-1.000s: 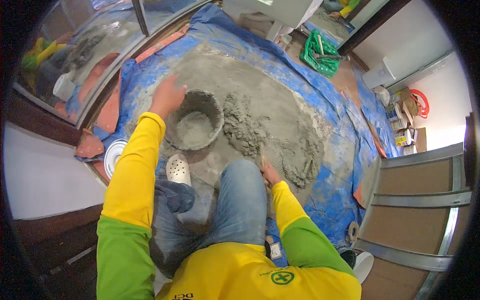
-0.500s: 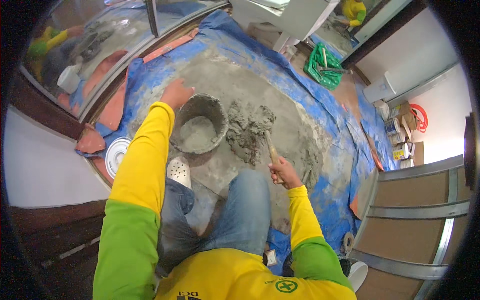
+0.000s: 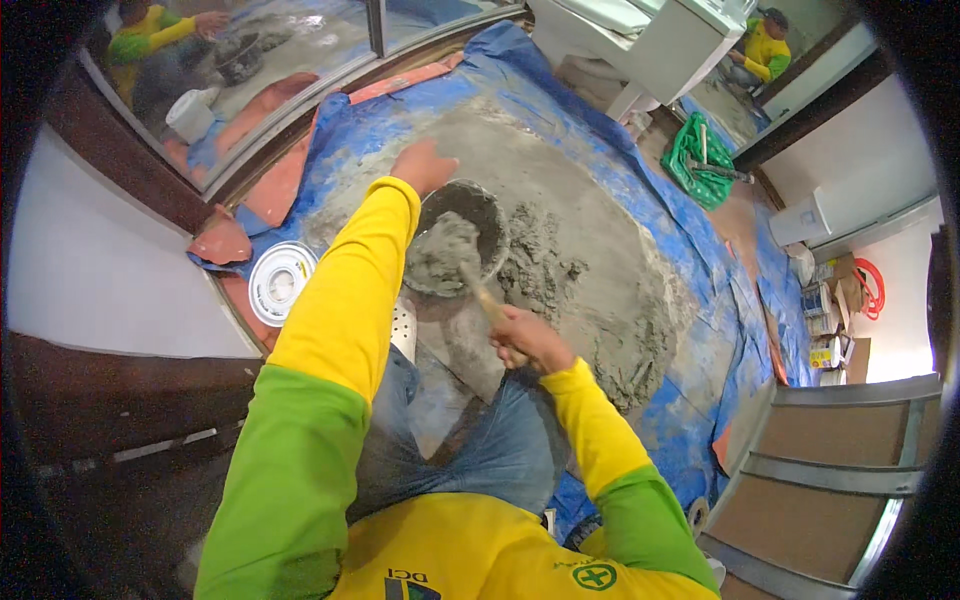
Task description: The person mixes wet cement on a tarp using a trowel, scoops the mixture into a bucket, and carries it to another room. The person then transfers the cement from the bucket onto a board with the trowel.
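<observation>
A dark, mortar-smeared bucket [image 3: 488, 215] stands on the cement-covered sheet in front of me. At its far left rim is my left hand [image 3: 426, 167], fingers curled against the edge and partly hidden by the back of the hand. My right hand [image 3: 530, 340] is wrapped round the wooden handle of a trowel [image 3: 490, 306]. The trowel's blade is over the bucket's near side, blurred and hidden by a lump of wet grey mortar [image 3: 445, 250]. A rough heap of mortar [image 3: 535, 250] lies just right of the bucket.
Blue tarp [image 3: 700, 300] spreads beneath the mortar. A white round lid [image 3: 282, 283] lies left of my left arm, near a glass panel. Farther off are a white toilet [image 3: 670, 50] and a green bag [image 3: 697, 165]. A metal-framed panel [image 3: 830, 470] stands at right.
My right hand has swung the trowel left from the mortar heap to the bucket, bringing a lump of mortar. My left hand stays at the bucket's rim. The whole view has shifted.
</observation>
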{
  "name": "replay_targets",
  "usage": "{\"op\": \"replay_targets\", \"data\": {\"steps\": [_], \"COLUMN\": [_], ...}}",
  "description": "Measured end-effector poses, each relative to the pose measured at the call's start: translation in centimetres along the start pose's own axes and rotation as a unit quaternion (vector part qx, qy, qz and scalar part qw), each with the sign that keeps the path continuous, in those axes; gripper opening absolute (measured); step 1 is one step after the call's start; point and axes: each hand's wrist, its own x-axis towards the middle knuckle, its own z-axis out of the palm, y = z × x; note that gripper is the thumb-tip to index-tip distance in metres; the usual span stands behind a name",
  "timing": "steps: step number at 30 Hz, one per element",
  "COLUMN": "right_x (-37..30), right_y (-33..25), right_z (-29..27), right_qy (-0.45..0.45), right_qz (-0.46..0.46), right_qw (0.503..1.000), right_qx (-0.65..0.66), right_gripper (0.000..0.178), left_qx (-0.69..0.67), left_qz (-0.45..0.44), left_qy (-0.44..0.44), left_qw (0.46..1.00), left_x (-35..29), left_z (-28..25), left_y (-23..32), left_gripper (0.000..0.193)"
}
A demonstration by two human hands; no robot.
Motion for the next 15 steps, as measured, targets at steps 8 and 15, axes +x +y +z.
{"op": "replay_targets", "data": {"steps": [8,15], "right_x": [6.3,3.5], "right_y": [1.1,1.6], "right_z": [5.2,2.7], "right_qy": [0.207,0.258], "right_qz": [-0.187,-0.183], "right_qw": [0.777,0.743], "right_qx": [-0.564,-0.590], "right_gripper": [0.035,0.051], "left_qx": [0.013,0.020], "left_qz": [0.004,0.009], "left_qy": [-0.022,-0.009], "left_qw": [1.000,1.000], "left_x": [-3.1,-2.8], "left_z": [-3.4,-3.7], "left_y": [0.7,-0.8], "left_gripper": [0.067,0.065]}}
